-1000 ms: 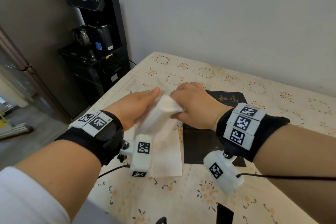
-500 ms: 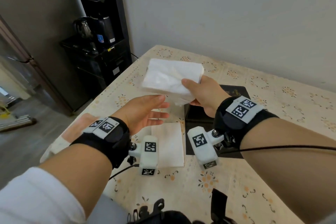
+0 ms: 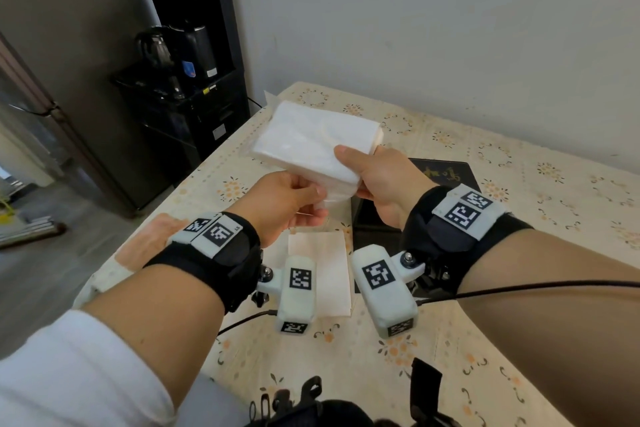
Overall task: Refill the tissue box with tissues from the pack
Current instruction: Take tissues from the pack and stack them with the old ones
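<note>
A thick stack of white tissues (image 3: 311, 142) hangs tilted in the air above the table. My right hand (image 3: 384, 184) grips its near end, thumb on top and fingers underneath. My left hand (image 3: 284, 204) pinches the lowest layers at the stack's near left corner. The black tissue box (image 3: 446, 172) with gold lettering lies on the table behind my right hand, largely hidden by that wrist. One loose white tissue sheet (image 3: 329, 263) lies flat on the table below my hands. The pinkish tissue pack wrapper (image 3: 145, 246) lies at the table's left edge, partly covered by my left wrist.
The table (image 3: 519, 166) has a floral cream cloth and stands against a white wall. A black cabinet (image 3: 194, 114) with a kettle and a tall dispenser stands off the table's far left corner. Black gear shows at the bottom edge.
My right hand lifted the tissue stack off the table. My left hand, open under it half a second ago, has now closed its fingers on the stack's lower corner.
</note>
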Motion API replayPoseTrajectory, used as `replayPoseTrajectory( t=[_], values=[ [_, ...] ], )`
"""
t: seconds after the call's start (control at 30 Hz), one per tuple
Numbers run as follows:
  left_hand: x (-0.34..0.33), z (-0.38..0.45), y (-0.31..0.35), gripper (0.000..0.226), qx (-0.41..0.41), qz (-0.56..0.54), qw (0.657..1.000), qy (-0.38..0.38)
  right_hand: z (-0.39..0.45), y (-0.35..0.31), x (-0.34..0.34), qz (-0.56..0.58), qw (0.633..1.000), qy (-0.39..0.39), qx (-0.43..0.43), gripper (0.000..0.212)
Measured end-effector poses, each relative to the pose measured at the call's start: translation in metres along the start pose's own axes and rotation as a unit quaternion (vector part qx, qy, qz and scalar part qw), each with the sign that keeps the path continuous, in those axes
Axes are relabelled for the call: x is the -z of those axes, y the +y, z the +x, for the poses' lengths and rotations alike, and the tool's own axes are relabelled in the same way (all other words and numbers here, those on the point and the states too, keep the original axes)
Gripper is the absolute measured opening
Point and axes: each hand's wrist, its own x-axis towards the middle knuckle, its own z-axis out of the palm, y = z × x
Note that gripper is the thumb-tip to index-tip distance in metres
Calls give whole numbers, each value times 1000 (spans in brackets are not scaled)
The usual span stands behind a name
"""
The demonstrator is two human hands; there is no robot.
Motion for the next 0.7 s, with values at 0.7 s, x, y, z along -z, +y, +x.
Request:
replayPoseTrajectory(
  t=[0.7],
  values=[
    [55, 28, -11, 24, 102, -151, 944, 274, 1, -2, 35, 83, 995, -40, -33, 24]
  ],
)
